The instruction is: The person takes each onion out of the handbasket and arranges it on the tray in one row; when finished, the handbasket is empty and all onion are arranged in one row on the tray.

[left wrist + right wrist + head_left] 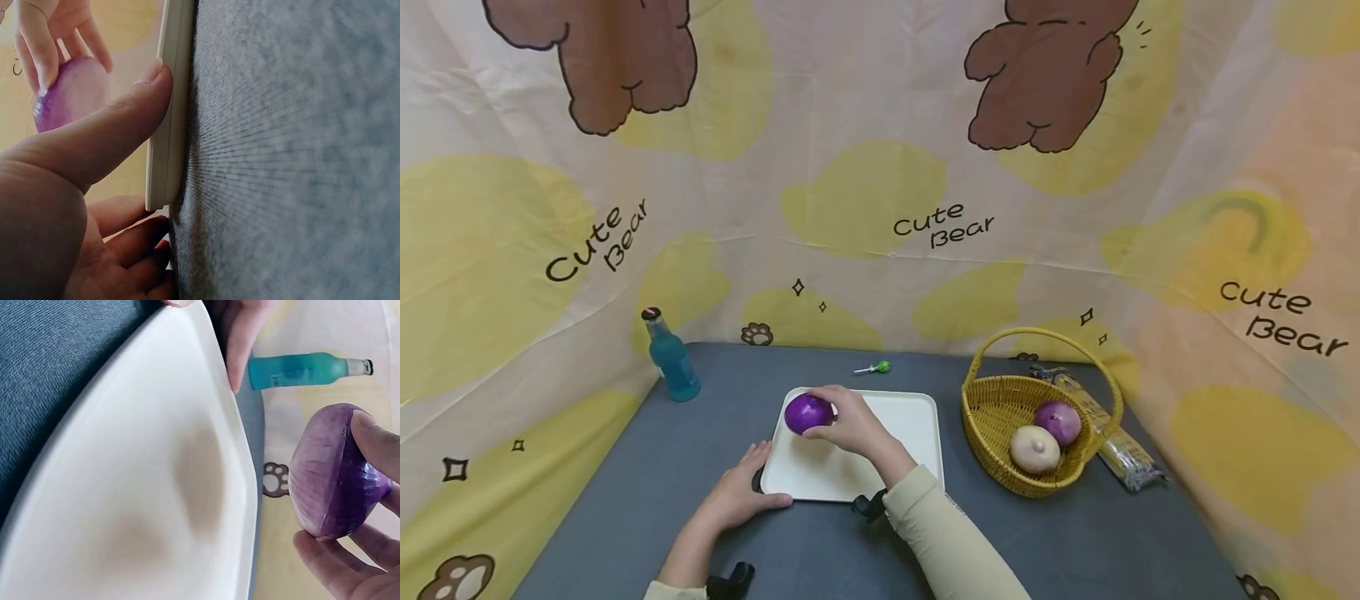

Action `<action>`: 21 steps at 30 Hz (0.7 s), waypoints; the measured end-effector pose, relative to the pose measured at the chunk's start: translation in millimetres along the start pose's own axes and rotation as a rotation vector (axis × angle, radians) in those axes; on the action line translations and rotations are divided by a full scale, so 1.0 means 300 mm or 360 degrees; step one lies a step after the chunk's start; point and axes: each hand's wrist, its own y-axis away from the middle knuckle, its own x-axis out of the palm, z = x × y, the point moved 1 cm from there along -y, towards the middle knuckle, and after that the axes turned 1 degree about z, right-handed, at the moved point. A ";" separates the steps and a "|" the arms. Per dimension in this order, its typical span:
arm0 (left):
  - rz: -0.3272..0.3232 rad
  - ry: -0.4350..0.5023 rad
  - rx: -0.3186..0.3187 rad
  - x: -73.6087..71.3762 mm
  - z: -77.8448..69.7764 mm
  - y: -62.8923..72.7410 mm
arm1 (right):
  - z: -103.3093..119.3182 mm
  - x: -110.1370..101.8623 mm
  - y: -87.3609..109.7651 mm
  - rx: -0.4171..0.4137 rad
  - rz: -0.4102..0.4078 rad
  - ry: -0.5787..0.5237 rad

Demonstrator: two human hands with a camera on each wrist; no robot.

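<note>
My right hand (852, 423) pinches a purple onion (808, 414) between thumb and fingers, over the left part of a white tray (898, 417). In the right wrist view the onion (328, 472) is raised above the tray surface, and shadows fall on the tray (94, 487). My left hand (739, 487) holds the tray's near left corner. Its thumb lies on the near rim and its other fingers run along the left side, as the left wrist view shows with the thumb (119, 119) against the tray edge (164, 144).
A yellow wicker basket (981, 442) right of the tray holds another purple onion (1058, 422) and a whitish bulb (1034, 450). Behind it lies a long clear-and-yellow package (1123, 454). A green lollipop (882, 367) lies beyond the tray; a blue bottle (673, 362) stands back left.
</note>
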 end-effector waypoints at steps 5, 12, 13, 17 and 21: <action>-0.0003 -0.0009 0.0018 0.003 0.000 -0.002 | -0.014 0.048 -0.013 -0.0014 -0.0018 0.0067; 0.0001 0.0010 0.0020 0.001 0.001 -0.003 | -0.039 0.111 -0.028 0.0089 -0.0024 0.0021; 0.0001 0.0014 0.0019 0.001 0.000 -0.003 | -0.041 0.116 -0.030 0.0102 -0.0020 0.0016; -0.0001 0.0011 0.0029 0.000 0.000 -0.002 | -0.049 0.131 -0.034 0.0120 -0.0002 0.0012; -0.0005 0.0007 0.0031 0.001 0.000 -0.003 | -0.052 0.134 -0.030 0.0126 0.0015 0.0000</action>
